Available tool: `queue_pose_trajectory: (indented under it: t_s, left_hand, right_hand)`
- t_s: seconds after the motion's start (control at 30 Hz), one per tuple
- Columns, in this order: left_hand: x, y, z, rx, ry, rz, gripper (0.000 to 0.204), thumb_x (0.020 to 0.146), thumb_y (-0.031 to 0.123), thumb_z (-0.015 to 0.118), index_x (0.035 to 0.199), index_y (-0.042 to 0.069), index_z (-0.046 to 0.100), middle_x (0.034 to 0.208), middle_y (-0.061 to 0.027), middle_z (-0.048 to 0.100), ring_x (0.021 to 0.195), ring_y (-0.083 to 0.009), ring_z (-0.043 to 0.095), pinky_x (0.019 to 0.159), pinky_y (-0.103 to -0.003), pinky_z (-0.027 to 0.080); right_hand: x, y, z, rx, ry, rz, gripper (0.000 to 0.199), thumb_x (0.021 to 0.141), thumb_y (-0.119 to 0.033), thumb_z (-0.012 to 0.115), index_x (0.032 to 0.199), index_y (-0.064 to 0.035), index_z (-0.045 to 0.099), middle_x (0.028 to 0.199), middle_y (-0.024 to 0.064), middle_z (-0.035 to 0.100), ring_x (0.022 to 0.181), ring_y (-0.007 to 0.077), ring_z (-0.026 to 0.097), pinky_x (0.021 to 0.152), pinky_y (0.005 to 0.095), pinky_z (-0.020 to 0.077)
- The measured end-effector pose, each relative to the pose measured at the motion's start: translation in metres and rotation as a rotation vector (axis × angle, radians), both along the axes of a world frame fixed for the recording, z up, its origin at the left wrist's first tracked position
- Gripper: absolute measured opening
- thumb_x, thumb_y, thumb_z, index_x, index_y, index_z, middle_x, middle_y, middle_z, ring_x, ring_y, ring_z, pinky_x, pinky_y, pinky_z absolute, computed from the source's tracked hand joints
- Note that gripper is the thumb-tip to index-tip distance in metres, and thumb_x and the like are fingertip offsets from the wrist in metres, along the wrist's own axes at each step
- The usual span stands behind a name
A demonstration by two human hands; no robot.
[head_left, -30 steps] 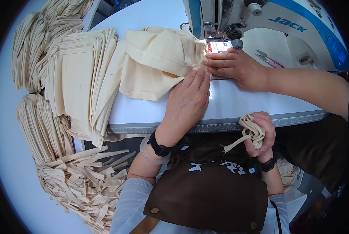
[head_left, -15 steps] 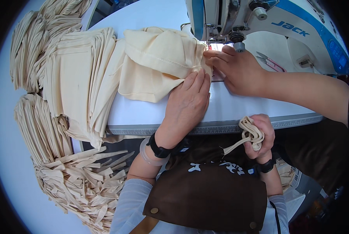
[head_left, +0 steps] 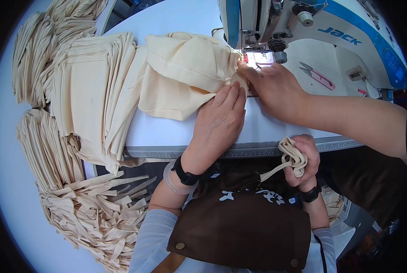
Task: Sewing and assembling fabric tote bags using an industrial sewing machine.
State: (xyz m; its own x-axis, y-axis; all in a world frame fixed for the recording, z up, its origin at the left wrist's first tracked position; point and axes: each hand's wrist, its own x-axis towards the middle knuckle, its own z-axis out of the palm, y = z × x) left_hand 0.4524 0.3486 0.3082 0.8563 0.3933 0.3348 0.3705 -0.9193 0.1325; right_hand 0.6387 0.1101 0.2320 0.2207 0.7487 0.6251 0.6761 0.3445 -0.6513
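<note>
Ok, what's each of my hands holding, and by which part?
Your right hand holds a bundle of cream fabric strapping by its folded loops, tail free. Your left hand lies on cream cloth, apparently not gripping.

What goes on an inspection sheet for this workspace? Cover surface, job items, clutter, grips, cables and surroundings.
Surface: white table with a ruler-marked grey edge.
Job items: cream fabric piece, bunched and reaching the lit needle area of the sewing machine; folded strip, off the table.
Clutter: stacked cream fabric and loose strips at left; pink-handled snips beside the machine.
Grips: left grip lies flat, fingers on the fabric piece; right grip holds the folded strip.
Cables: thin black cord by the right sleeve; cable or strap, cannot tell.
Surroundings: co-worker's forearm extends in from the right.
</note>
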Motion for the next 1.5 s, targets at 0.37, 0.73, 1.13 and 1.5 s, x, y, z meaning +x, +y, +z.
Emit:
queue_pose_trajectory:
  t_s: [0.37,0.73,1.13,1.5]
  left_hand:
    - [-0.001,0.001,-0.002,-0.012,-0.016,-0.002,0.047,0.097,0.012,0.076,0.141,-0.001,0.067,0.145,-0.0154,0.068,0.134,-0.0331,0.066,0.108,-0.044,0.058]
    - [0.000,-0.002,-0.002,-0.021,-0.024,0.001,0.047,0.097,0.012,0.076,0.142,0.000,0.067,0.143,-0.0143,0.069,0.131,-0.0333,0.067,0.107,-0.044,0.058]
    - [-0.001,-0.007,-0.003,0.017,-0.027,0.006,0.046,0.097,0.012,0.076,0.141,0.001,0.066,0.142,-0.0136,0.069,0.131,-0.0338,0.067,0.107,-0.045,0.057]
    - [-0.004,-0.025,0.014,-0.128,-0.004,0.012,0.053,0.100,0.019,0.078,0.147,0.000,0.064,0.152,-0.0170,0.064,0.141,-0.0382,0.061,0.116,-0.047,0.053]
  right_hand:
    - [0.000,0.002,0.004,0.000,-0.031,-0.017,0.063,0.097,-0.038,0.078,0.142,0.0012,0.057,0.118,0.0264,0.071,0.098,0.0373,0.069,0.089,0.0500,0.0564]
    - [0.001,-0.001,0.005,0.007,-0.018,-0.007,0.063,0.095,-0.035,0.078,0.141,0.0022,0.058,0.121,0.0265,0.070,0.100,0.0379,0.069,0.091,0.0486,0.0570]
    - [0.000,-0.001,0.007,0.062,-0.024,-0.019,0.061,0.090,-0.031,0.083,0.139,-0.0012,0.062,0.118,0.0238,0.073,0.094,0.0378,0.071,0.085,0.0470,0.0572]
    - [0.004,-0.013,0.018,-0.057,0.008,-0.009,0.061,0.091,-0.016,0.081,0.144,0.0036,0.058,0.128,0.0230,0.069,0.110,0.0326,0.071,0.097,0.0416,0.0583]
